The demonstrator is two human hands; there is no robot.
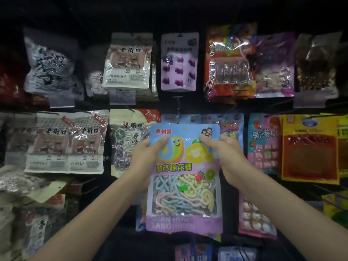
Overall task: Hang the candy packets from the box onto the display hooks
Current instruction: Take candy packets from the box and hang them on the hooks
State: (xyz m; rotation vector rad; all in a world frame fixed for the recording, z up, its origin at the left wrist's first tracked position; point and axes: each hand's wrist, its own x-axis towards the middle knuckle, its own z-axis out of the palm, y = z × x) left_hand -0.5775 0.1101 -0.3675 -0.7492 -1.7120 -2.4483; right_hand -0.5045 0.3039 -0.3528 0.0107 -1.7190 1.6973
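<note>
A blue and purple candy packet (183, 178) with a worm cartoon and pastel twisted candy in its clear window is held upright in front of the display wall. My left hand (145, 159) grips its upper left edge, thumb on the front. My right hand (227, 155) pinches its upper right corner. A black display hook (178, 104) juts out just above the packet's top edge. Same-style blue packets (190, 118) hang right behind it. The box is out of view.
Hanging snack packets fill the dark wall: a purple candy pack (178, 62) above, grey seed bags (64, 142) to the left, a pink pack (263, 144) and an orange pack (308, 147) to the right. More packets hang below.
</note>
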